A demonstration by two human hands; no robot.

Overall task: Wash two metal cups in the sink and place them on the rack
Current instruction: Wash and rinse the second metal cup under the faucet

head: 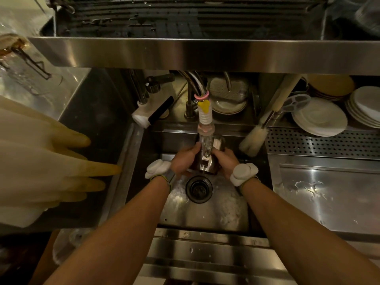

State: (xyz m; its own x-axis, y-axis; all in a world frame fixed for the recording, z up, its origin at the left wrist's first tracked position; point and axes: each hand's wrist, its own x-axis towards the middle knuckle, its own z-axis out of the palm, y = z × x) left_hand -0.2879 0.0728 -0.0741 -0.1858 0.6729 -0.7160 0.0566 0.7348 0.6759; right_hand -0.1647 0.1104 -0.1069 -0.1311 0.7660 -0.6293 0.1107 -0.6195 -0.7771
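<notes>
A shiny metal cup [207, 165] is held under the tap nozzle [205, 120] over the sink [205, 214]. Water runs from the nozzle onto it. My left hand [185, 161] grips the cup from the left and my right hand [225, 161] grips it from the right. Part of the cup, or a second cup, shows behind my right fingers at the rim [218, 141]; I cannot tell which. The drying rack [185, 21] sits on a steel shelf above the sink, at the top of the view.
The round drain [198, 189] lies just below my hands. A bottle brush [255, 140] leans at the sink's right rear. White plates [320, 118] are stacked on the perforated ledge at right. Rubber gloves [41, 161] hang at left. A steel counter [329, 194] lies right.
</notes>
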